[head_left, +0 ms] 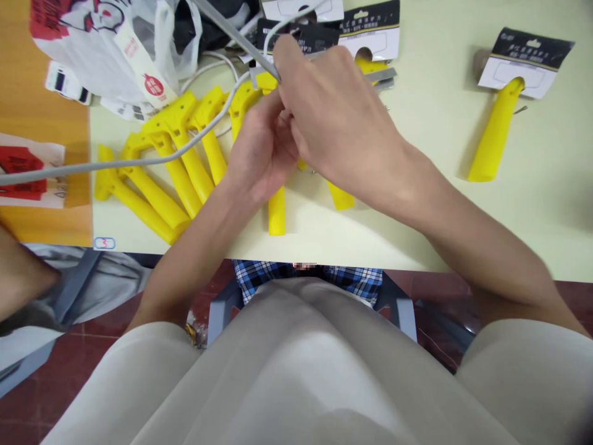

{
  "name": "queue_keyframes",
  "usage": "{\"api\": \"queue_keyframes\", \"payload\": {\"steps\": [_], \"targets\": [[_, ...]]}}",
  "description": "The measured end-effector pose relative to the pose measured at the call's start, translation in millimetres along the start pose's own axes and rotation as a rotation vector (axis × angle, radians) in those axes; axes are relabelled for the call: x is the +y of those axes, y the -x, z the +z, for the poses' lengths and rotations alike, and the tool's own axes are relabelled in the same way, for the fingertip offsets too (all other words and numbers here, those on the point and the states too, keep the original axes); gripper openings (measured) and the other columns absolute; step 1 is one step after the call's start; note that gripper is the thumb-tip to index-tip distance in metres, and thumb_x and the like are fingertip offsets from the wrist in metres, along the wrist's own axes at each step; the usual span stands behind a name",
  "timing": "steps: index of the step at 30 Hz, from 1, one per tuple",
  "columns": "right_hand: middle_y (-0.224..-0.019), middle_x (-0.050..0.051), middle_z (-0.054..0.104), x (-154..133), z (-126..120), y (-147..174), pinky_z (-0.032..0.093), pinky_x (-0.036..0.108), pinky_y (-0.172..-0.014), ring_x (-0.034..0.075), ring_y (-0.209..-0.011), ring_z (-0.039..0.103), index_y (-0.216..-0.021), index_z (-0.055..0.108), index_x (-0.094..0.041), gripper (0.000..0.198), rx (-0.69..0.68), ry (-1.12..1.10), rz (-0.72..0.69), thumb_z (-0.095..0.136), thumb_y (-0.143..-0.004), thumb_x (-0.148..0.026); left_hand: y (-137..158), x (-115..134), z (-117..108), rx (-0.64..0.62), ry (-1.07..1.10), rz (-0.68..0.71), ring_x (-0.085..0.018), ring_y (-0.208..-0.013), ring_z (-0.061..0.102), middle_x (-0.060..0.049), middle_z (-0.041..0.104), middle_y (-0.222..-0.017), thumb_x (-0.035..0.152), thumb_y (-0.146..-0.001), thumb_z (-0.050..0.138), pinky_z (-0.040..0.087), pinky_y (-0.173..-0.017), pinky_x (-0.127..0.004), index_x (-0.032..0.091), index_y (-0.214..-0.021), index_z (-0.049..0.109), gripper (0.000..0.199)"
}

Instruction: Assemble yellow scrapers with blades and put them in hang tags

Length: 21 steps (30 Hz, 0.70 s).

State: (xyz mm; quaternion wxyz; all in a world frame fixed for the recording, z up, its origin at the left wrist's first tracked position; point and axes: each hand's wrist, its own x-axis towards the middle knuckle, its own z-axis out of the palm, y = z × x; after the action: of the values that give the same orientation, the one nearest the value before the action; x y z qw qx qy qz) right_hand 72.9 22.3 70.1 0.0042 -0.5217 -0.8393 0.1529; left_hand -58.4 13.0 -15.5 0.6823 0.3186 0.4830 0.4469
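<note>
Head view: orange tabletop [76,117] far left, pale cream tabletop [398,241] rightward; dark red tiled floor [69,377], blue-grey chair [405,312] below. Another person's bare limb [23,272] cut off at left edge. Crumpled white plastic bag with red print [104,68] cropped at top. Left hand [264,145], fingers curled, pressed against right hand [333,111], also curled; can't tell what either pinches, fingertips hidden. Thin grey rod [231,31] ends at right hand, top cut off. Counts: six yellow plastic T-shaped scraper handles [192,167] left of the hands, partly covered; two yellow handle ends [277,213] below them; one yellow tapered handle [495,133] far right, by a black-and-white card [523,65].
</note>
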Motion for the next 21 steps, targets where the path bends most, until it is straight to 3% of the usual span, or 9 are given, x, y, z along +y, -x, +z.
{"api": "queue_keyframes", "payload": {"steps": [3, 5, 9, 13, 17, 21], "targets": [[-0.118, 0.015, 0.063, -3.9, 0.9, 1.2, 0.055, 0.037, -0.1, 0.029, -0.12, 0.067, -0.157, 0.049, -0.028, 0.064, -0.015, 0.025, 0.026, 0.028, -0.099, -0.01, 2.2, 2.9, 2.1, 0.023, 0.045, 0.047, -0.037, -0.168, 0.046, 0.008, 0.085, -0.129, 0.042, -0.104, 0.065, 0.046, -0.141, -0.054, 0.036, -0.104, 0.075, 0.011], [-0.118, 0.015, 0.064, -4.1, 0.9, 0.3, 0.055, 0.039, -0.103, 0.03, -0.122, 0.067, -0.158, 0.049, -0.028, 0.065, -0.021, 0.002, 0.009, 0.026, -0.099, -0.011, 2.2, 5.3, 3.5, 0.068, 0.033, 0.035, -0.035, -0.169, 0.043, 0.006, 0.086, -0.124, 0.04, -0.106, 0.063, 0.043, -0.143, -0.053, 0.036, -0.104, 0.074, 0.012], [-0.121, 0.015, 0.064, -2.6, -2.9, -1.4, 0.055, 0.039, -0.108, 0.027, -0.121, 0.066, -0.16, 0.047, -0.025, 0.063, -0.023, -0.04, 0.007, 0.026, -0.102, -0.014, 0.6, 7.6, 5.7, 0.011, 0.105, 0.101, -0.028, -0.172, 0.039, 0.006, 0.083, -0.133, 0.028, -0.109, 0.057, 0.036, -0.147, -0.043, 0.031, -0.088, 0.069, 0.025], [-0.12, 0.015, 0.064, -3.2, -4.2, -2.4, 0.058, 0.044, -0.112, 0.029, -0.123, 0.067, -0.16, 0.048, -0.024, 0.063, -0.002, -0.006, 0.005, 0.024, -0.103, -0.012, 0.8, 8.2, 7.4, 0.019, 0.089, 0.135, -0.022, -0.169, 0.043, 0.01, 0.083, -0.133, 0.028, -0.108, 0.056, 0.044, -0.141, -0.031, 0.033, -0.079, 0.063, 0.031], [-0.12, 0.018, 0.063, -6.6, -2.5, -4.9, 0.055, 0.058, -0.114, 0.038, -0.135, 0.066, -0.174, 0.038, -0.027, 0.078, -0.012, 0.025, 0.021, 0.017, -0.101, -0.009, 0.5, 11.4, 6.7, 0.008, 0.175, 0.131, -0.027, -0.173, 0.037, 0.003, 0.084, -0.124, 0.023, -0.113, 0.05, 0.035, -0.148, -0.046, 0.028, -0.077, 0.063, 0.039], [-0.121, 0.019, 0.064, -9.9, -4.1, -6.3, 0.056, 0.057, -0.111, 0.038, -0.133, 0.067, -0.173, 0.038, -0.027, 0.081, 0.005, 0.065, 0.041, 0.014, -0.098, -0.007, 0.0, 12.7, 6.0, -0.018, 0.223, 0.134, -0.028, -0.173, 0.038, 0.002, 0.083, -0.123, 0.02, -0.112, 0.051, 0.038, -0.145, -0.043, 0.029, -0.071, 0.064, 0.043]]}}
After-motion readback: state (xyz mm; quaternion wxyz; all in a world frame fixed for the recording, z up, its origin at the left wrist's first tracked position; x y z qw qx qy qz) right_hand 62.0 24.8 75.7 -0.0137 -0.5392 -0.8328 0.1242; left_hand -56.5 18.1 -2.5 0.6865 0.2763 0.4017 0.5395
